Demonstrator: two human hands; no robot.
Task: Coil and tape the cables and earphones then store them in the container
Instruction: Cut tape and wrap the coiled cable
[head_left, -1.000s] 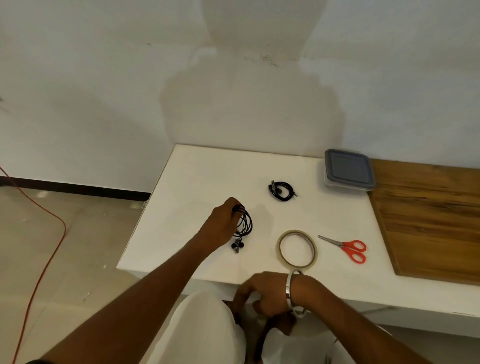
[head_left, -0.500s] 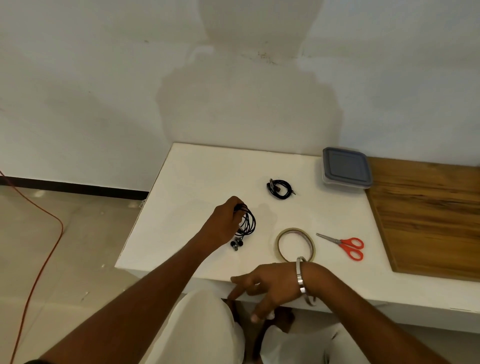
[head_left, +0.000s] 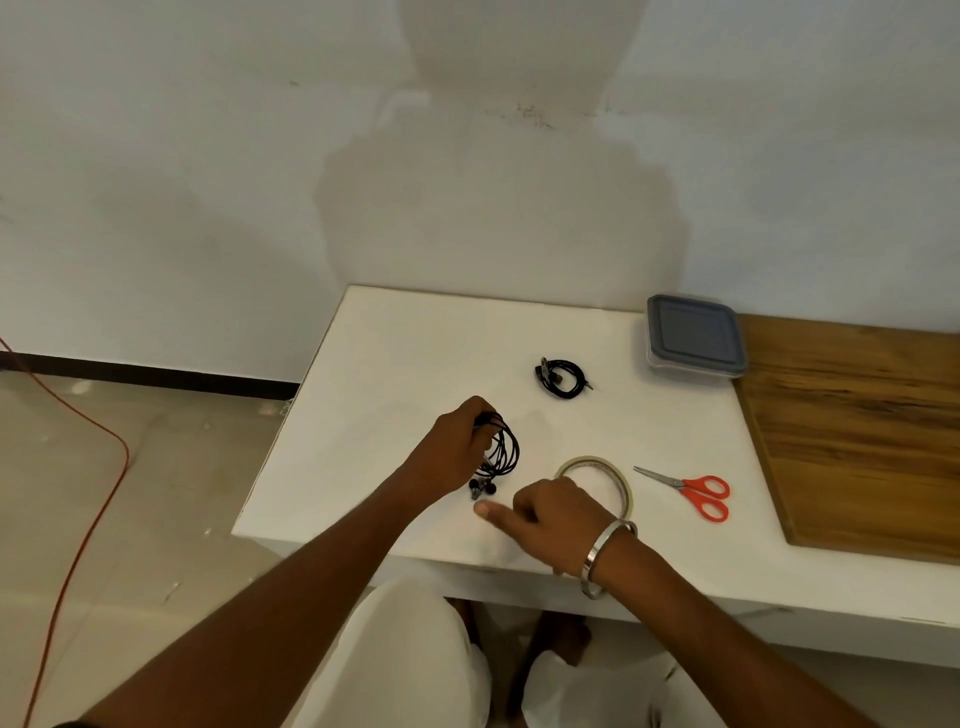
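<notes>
Two coils exist: a black cable (head_left: 561, 378) lies coiled mid-tabletop (head_left: 415, 353); left hand (head_left: 457, 452) fingers grip the coiled earphones (head_left: 501, 449). Right hand (head_left: 553, 512), forefinger extended, nears the tape roll (head_left: 621, 480). Taping and storing in the closed container (head_left: 695, 338) seem undone

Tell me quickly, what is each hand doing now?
Left hand: holds the coiled earphones.
Right hand: holds nothing, fingers loosely curled, thumb out, beside the tape roll.

It looks like a plain room in a home: a low white table (head_left: 395, 364) stands against a stained white wall (head_left: 208, 182), with a beige tiled floor (head_left: 156, 493) left of the table.
</notes>
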